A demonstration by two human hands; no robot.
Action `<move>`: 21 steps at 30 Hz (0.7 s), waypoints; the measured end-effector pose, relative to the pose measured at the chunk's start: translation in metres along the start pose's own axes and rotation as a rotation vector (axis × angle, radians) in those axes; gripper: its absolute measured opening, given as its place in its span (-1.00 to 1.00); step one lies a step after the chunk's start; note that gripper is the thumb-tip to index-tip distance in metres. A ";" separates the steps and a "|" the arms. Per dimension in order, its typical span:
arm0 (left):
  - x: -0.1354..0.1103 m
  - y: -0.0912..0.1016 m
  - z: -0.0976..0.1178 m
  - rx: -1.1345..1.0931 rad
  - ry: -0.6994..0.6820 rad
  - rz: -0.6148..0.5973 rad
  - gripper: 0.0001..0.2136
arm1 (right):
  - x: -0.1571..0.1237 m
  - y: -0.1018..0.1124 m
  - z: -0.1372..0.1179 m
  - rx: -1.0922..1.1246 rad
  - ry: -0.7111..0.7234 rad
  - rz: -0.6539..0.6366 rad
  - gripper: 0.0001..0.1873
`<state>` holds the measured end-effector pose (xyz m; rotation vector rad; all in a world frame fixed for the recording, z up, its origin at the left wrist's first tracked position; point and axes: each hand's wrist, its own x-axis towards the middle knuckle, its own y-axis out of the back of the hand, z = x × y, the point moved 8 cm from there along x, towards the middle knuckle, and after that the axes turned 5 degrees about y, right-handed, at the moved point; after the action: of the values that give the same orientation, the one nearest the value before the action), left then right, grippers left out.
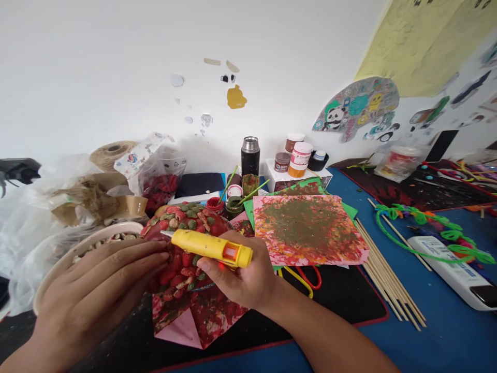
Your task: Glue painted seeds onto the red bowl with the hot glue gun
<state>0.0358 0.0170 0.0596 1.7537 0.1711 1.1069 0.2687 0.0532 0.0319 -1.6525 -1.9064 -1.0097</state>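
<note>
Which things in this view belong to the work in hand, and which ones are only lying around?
Seem in use:
yellow glue gun, in the right hand
red studded piece, at the left hand
perhaps the filled bowl

Apparently lying around:
black flask
wooden sticks
twine roll

Yellow plastic glue gun (pixel 212 247) is lying near-horizontal, pale tapered nozzle pointing left, small red light glowing underneath. It's overlapping a red dome-shaped object (pixel 190 220); contact unclear. Dome is bulging upward, bearing tightly packed red, green and tan lumps (pixel 188 259), bare red showing by the nozzle.
</note>
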 end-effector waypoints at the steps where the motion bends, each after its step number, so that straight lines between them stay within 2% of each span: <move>1: 0.000 0.000 0.000 0.013 -0.006 0.006 -0.26 | 0.000 0.001 -0.001 0.005 0.011 0.009 -0.52; 12: 0.011 0.005 0.007 -0.017 -0.008 0.042 -0.33 | -0.004 -0.005 0.004 -0.028 -0.048 -0.049 -0.49; 18: 0.009 0.007 0.007 -0.042 0.026 0.050 -0.33 | -0.002 -0.006 0.003 -0.091 -0.015 -0.078 -0.51; 21: 0.011 0.010 0.010 -0.092 0.062 0.059 -0.38 | -0.001 -0.004 0.003 -0.056 -0.003 -0.048 -0.50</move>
<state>0.0453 0.0116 0.0734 1.6523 0.1056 1.1941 0.2655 0.0542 0.0285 -1.6475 -1.9449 -1.0887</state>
